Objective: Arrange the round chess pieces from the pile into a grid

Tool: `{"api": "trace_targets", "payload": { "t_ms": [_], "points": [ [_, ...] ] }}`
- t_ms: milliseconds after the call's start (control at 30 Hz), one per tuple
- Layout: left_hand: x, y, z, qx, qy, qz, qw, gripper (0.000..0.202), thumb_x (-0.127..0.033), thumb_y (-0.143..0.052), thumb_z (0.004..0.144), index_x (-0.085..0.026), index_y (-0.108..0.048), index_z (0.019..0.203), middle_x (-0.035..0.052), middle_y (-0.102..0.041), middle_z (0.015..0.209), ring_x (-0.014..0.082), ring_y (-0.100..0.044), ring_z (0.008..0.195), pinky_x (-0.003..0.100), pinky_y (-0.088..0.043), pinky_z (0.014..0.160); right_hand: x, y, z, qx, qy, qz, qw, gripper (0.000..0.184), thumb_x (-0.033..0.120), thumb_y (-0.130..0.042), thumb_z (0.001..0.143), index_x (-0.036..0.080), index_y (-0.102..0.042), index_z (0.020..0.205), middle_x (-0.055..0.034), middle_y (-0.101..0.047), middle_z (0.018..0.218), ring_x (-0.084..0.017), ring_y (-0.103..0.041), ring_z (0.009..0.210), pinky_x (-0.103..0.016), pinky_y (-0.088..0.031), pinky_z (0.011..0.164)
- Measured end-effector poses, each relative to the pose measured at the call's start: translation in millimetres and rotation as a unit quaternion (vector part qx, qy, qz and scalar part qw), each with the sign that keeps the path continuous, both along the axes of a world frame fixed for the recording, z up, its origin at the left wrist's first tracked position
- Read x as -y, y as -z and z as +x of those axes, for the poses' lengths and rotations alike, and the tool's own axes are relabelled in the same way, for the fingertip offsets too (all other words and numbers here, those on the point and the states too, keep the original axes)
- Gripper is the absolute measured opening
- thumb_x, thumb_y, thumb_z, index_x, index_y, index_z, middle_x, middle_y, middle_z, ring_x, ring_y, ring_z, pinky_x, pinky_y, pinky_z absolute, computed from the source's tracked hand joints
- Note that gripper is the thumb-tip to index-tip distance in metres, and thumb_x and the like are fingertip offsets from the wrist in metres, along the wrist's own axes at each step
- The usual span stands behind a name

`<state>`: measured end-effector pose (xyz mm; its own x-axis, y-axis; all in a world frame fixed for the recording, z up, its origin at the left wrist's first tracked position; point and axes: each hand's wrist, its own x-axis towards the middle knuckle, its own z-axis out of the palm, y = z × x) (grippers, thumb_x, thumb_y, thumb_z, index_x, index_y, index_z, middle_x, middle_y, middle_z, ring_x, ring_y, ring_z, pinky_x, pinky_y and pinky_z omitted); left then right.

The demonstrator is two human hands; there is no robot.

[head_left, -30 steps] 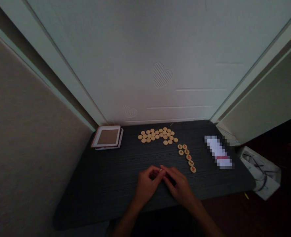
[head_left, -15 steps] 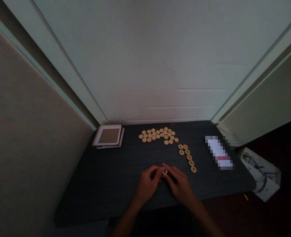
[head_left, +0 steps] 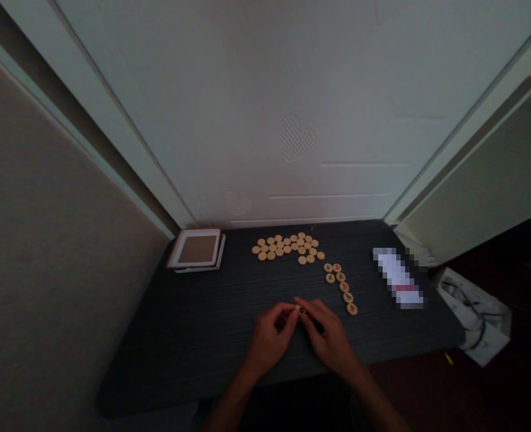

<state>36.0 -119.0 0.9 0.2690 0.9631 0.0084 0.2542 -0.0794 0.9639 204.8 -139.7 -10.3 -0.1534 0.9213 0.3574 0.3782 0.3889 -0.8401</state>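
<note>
Between the fingertips of both hands is a round wooden xiangqi piece (head_left: 300, 309) with a dark character, partly covered by the fingers. My left hand (head_left: 273, 336) pinches it from the left, thumb and fingers closed. From the right, my right hand (head_left: 326, 330) grips it the same way. Beyond and to the right, several face-up xiangqi pieces (head_left: 344, 287) with red or dark characters form a bent line. Farther back, several plain-topped pieces (head_left: 279, 252) lie in a loose cluster.
A framed box (head_left: 197, 249) lies at the table's back left. Toward the right edge rests a pixelated item (head_left: 398, 279). The dark table (head_left: 179, 336) meets a white panel (head_left: 247, 120) at the back. A white container (head_left: 485, 336) with cables stands beyond the right edge.
The held piece has tilted and less of its marked face shows, with the fingers closer over it. The view has shifted slightly; the pieces on the table keep their layout.
</note>
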Motion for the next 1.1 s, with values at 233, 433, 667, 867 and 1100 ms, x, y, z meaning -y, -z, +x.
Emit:
{"api": "trace_targets", "payload": {
  "t_ms": [233, 433, 667, 867, 1100],
  "points": [
    [0.6, 0.0, 1.6, -0.011, 0.004, 0.029, 0.999, 0.021, -0.036, -0.059, 0.096, -0.022, -0.073, 0.103, 0.0042, -0.076, 0.094, 0.0195, -0.070, 0.081, 0.028, -0.054, 0.075, -1.7, 0.7, 1.4, -0.014, 0.024, -0.020, 0.999, 0.029, 0.024, -0.052, 0.101, 0.028, -0.069, 0.124, -0.0060, -0.074, 0.107, -0.020, -0.070, 0.100, -0.033, -0.056, 0.090],
    [1.8, -0.7, 2.4, -0.032, 0.009, 0.061, 0.998, 0.020, -0.033, -0.057, 0.097, -0.023, -0.070, 0.108, 0.0037, -0.072, 0.094, 0.0179, -0.067, 0.081, 0.028, -0.053, 0.075, -0.9, 8.1, 0.7, -0.027, 0.065, -0.045, 0.997, 0.025, 0.031, -0.058, 0.098, 0.026, -0.072, 0.118, -0.0059, -0.076, 0.109, -0.022, -0.072, 0.100, -0.035, -0.058, 0.090],
    [3.1, 8.8, 5.7, -0.051, -0.007, 0.070, 0.996, 0.024, -0.030, -0.063, 0.093, -0.026, -0.067, 0.116, 0.0024, -0.071, 0.101, 0.0148, -0.066, 0.073, 0.025, -0.053, 0.067, -1.3, 9.4, 0.8, -0.028, 0.102, -0.058, 0.993, 0.024, 0.035, -0.058, 0.098, 0.024, -0.075, 0.111, -0.0059, -0.078, 0.106, -0.023, -0.074, 0.097, -0.034, -0.059, 0.087],
    [3.1, 12.8, 5.2, -0.078, -0.001, 0.069, 0.995, 0.023, -0.029, -0.064, 0.091, -0.025, -0.068, 0.113, -0.0002, -0.072, 0.087, 0.0150, -0.065, 0.068, 0.025, -0.053, 0.066, -0.6, 9.4, 0.5, -0.019, 0.107, -0.077, 0.991, 0.023, 0.035, -0.058, 0.097, 0.024, -0.076, 0.107, -0.0048, -0.078, 0.101, -0.021, -0.074, 0.092, -0.030, -0.057, 0.083],
    [4.4, 11.3, 4.2, -0.099, 0.003, 0.093, 0.991, 0.021, -0.029, -0.063, 0.092, -0.025, -0.067, 0.112, -0.0011, -0.067, 0.083, 0.0148, -0.062, 0.067, 0.026, -0.051, 0.066, -0.6, 7.0, -0.6, -0.022, 0.139, -0.090, 0.986, 0.020, 0.040, -0.068, 0.090, 0.022, -0.077, 0.093, -0.0034, -0.078, 0.085, -0.020, -0.073, 0.076, -0.028, -0.056, 0.072]
  ]
}}
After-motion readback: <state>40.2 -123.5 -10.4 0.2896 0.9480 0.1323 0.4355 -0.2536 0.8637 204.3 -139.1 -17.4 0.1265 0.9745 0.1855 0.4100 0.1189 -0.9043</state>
